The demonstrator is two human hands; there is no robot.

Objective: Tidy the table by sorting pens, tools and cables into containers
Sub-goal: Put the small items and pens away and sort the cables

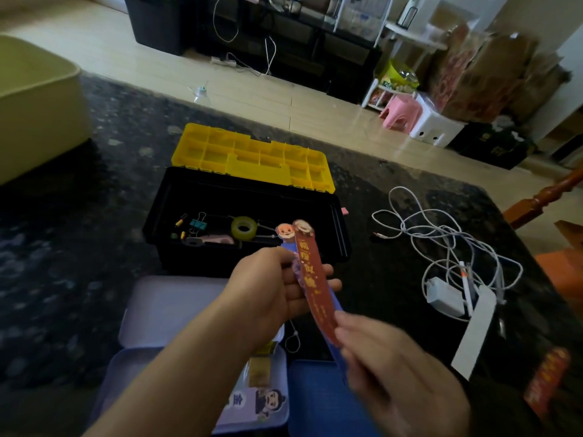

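Note:
Both hands hold two long card bookmarks over the table, a red bookmark [310,275] on top and a blue bookmark [335,313] beneath it. My left hand [274,285] grips their upper part, and my right hand [388,370] pinches their lower end. Behind them stands an open black toolbox [176,203] with a yellow lid tray [252,152]; inside lie a tape roll [243,228], a binder clip [198,223] and small tools. A tangle of white cables [441,244] with a charger [444,294] lies to the right.
An open lilac tin [164,310] sits near the front edge, holding cards, with a blue tin [315,402] beside it. A white strip [473,329] and a red bookmark [545,380] lie at the right. A pale green bin [34,99] stands at the far left.

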